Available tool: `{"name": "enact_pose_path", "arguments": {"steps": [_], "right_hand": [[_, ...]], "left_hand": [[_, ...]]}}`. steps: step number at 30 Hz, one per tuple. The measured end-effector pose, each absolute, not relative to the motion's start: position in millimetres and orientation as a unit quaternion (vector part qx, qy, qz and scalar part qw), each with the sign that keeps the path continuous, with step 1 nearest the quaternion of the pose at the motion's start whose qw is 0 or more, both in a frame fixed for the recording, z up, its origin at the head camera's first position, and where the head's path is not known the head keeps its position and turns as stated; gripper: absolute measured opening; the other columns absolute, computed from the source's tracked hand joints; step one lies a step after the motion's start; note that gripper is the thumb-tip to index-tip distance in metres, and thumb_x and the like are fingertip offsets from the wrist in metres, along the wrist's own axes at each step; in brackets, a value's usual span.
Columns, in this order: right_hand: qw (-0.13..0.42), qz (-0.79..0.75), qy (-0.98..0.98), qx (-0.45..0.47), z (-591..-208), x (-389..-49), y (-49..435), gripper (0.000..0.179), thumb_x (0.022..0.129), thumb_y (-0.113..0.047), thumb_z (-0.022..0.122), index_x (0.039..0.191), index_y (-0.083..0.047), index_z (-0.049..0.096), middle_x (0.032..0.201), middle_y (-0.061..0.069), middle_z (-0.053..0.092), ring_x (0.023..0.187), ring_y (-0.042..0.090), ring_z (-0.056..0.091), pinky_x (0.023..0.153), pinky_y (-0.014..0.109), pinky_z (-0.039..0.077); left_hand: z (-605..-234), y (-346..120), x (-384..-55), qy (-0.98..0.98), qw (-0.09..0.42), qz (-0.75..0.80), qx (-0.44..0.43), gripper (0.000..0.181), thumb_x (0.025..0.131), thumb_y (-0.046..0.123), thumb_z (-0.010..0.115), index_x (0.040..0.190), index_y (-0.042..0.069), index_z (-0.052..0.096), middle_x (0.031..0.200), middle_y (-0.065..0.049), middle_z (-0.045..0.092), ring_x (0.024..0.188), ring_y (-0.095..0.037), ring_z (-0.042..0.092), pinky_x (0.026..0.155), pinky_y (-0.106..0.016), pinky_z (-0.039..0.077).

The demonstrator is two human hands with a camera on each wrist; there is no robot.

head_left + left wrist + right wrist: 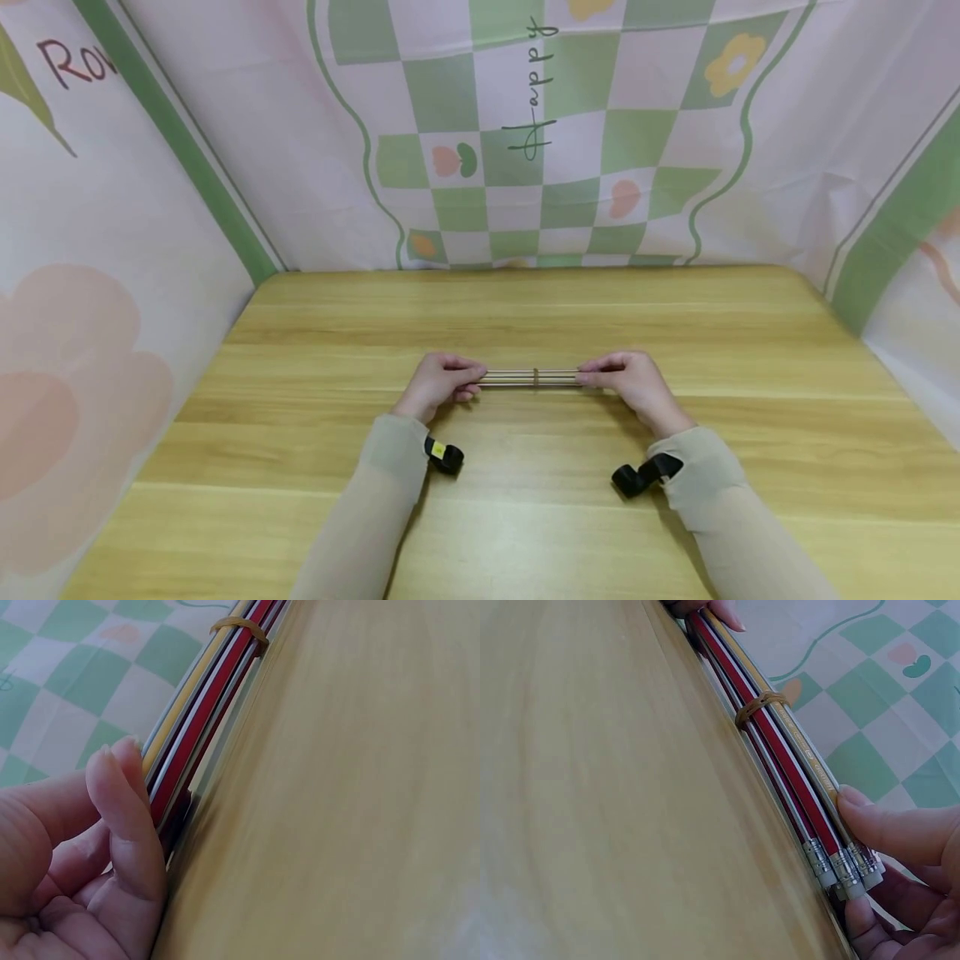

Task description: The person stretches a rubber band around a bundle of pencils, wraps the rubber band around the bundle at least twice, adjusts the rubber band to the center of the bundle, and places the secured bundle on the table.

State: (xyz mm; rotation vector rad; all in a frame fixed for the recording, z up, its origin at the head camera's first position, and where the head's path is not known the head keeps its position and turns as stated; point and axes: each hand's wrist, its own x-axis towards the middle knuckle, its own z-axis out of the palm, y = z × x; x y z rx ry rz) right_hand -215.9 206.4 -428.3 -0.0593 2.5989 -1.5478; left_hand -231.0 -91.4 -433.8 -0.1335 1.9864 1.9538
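Observation:
A bundle of pencils point(510, 378) lies crosswise between the two hands, low over the table. Red, yellow and dark striped barrels point(189, 727) show in the left wrist view. A brown rubber band point(760, 707) is wrapped round their middle. The left hand point(441, 385) pinches the bundle's left end between thumb and fingers, hiding the tips there. At the right end, where white erasers point(850, 889) sit in silver ferrules, the right hand point(628, 382) grips with its thumb on the near yellow pencil and fingers beneath.
The wood-grain table point(525, 317) extends around both hands. Behind it hangs a green-and-white checked cloth point(510, 200), and printed cloth walls point(135, 250) flank both sides. Black wrist devices point(447, 457) are strapped over the beige sleeves point(375, 508).

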Motion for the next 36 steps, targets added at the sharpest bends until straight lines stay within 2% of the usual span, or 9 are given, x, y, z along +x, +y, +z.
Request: {"name": "enact_pose_path", "arguments": {"steps": [5,15,23,28,31,36], "right_hand": [[0.062,-0.512,0.857,-0.018,-427.9,-215.7,206.4,0.032,0.085,-0.019,0.079,0.107,0.003,0.074,0.105,0.011,0.075,0.093,0.004,0.062,0.085,0.015,0.049],[0.066,-0.506,0.860,-0.010,-425.7,-214.5,208.3,0.038,0.084,-0.025,0.081,0.109,0.002,0.073,0.108,0.011,0.074,0.096,0.007,0.060,0.090,0.024,0.047],[0.061,-0.519,0.853,0.000,-424.1,-214.3,215.2,0.042,0.085,-0.026,0.080,0.113,0.003,0.070,0.101,0.002,0.075,0.083,0.005,0.061,0.074,0.021,0.055],[0.060,-0.516,0.854,0.001,-421.0,-215.2,219.9,0.043,0.087,-0.027,0.077,0.116,0.003,0.069,0.098,-0.004,0.074,0.080,0.008,0.061,0.070,0.023,0.055],[0.061,-0.513,0.856,0.002,-416.9,-216.5,221.9,0.043,0.088,-0.028,0.076,0.118,0.002,0.067,0.099,-0.005,0.073,0.083,0.010,0.062,0.072,0.024,0.056],[0.059,-0.517,0.854,0.003,-403.1,-218.7,224.0,0.047,0.092,-0.035,0.072,0.121,0.000,0.065,0.100,-0.010,0.071,0.095,0.011,0.062,0.085,0.025,0.054]], "left_hand": [[-435.4,-90.1,-231.0,0.701,0.169,0.691,-0.041,0.023,0.091,0.001,0.069,0.110,-0.011,0.068,0.087,-0.008,0.073,0.059,-0.005,0.064,0.053,-0.012,0.056],[-434.0,-90.4,-230.5,0.695,0.177,0.695,-0.057,0.025,0.091,0.008,0.071,0.111,-0.006,0.069,0.078,-0.001,0.069,0.056,-0.006,0.063,0.050,-0.015,0.055],[-430.6,-94.1,-229.7,0.695,0.174,0.695,-0.066,0.028,0.093,0.013,0.069,0.116,-0.004,0.066,0.089,-0.005,0.069,0.061,-0.009,0.065,0.054,-0.017,0.059],[-429.6,-98.3,-230.3,0.697,0.157,0.697,-0.068,0.030,0.096,0.015,0.066,0.118,-0.005,0.065,0.101,-0.009,0.070,0.063,-0.011,0.066,0.061,-0.022,0.063],[-430.1,-101.8,-231.3,0.693,0.149,0.701,-0.075,0.030,0.097,0.015,0.065,0.120,-0.005,0.064,0.106,-0.012,0.069,0.064,-0.011,0.066,0.063,-0.024,0.064],[-425.1,-107.5,-233.2,0.701,0.136,0.695,-0.083,0.032,0.097,0.015,0.065,0.122,-0.005,0.062,0.113,-0.018,0.068,0.065,-0.011,0.067,0.063,-0.024,0.064]]}}
